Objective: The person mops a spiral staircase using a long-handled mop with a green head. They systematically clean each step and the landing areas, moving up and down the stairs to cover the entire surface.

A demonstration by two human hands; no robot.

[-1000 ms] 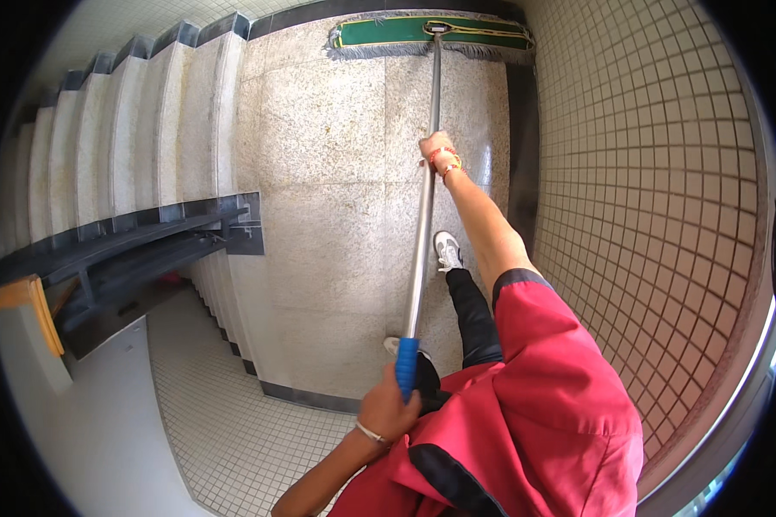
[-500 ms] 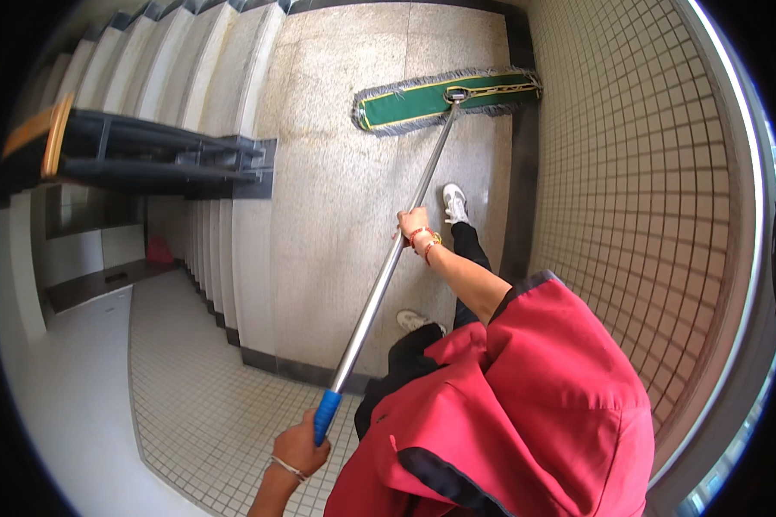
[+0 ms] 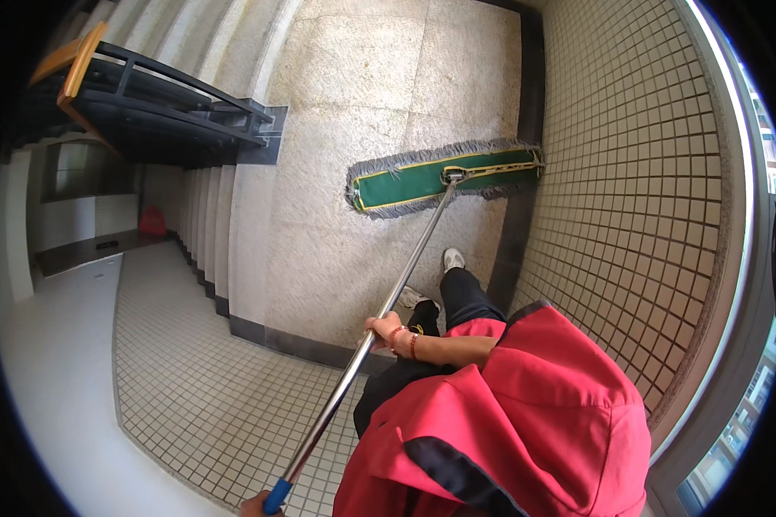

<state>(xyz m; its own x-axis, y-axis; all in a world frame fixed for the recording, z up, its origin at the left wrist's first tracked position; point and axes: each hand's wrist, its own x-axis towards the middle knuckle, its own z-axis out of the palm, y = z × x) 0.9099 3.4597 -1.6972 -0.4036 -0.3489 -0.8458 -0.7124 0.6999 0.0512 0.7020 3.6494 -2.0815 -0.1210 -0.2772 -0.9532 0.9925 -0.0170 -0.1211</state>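
A wide flat dust mop (image 3: 405, 186), green on top with a grey fringe, lies on the stone landing floor, its right end up against the tiled wall. Its long silver handle (image 3: 331, 407) slants down to the lower left. Partway along that handle, my right hand (image 3: 383, 328), with red beaded bracelets at the wrist, is closed around the metal. At the lower edge my left hand (image 3: 253, 507) holds the blue grip (image 3: 276, 496) at the handle's end; only part of this hand shows.
Stairs (image 3: 220, 52) lead off at the upper left, beside a black railing with a wooden handrail (image 3: 82, 67). More steps (image 3: 200, 228) lie below it. A tiled wall (image 3: 621, 189) and a window frame (image 3: 741, 345) line the right. My white shoes (image 3: 453, 258) stand behind the mop.
The dust mop has come closer to me, lower in the picture. Both hands have moved down and left with the handle. My feet are closer together.
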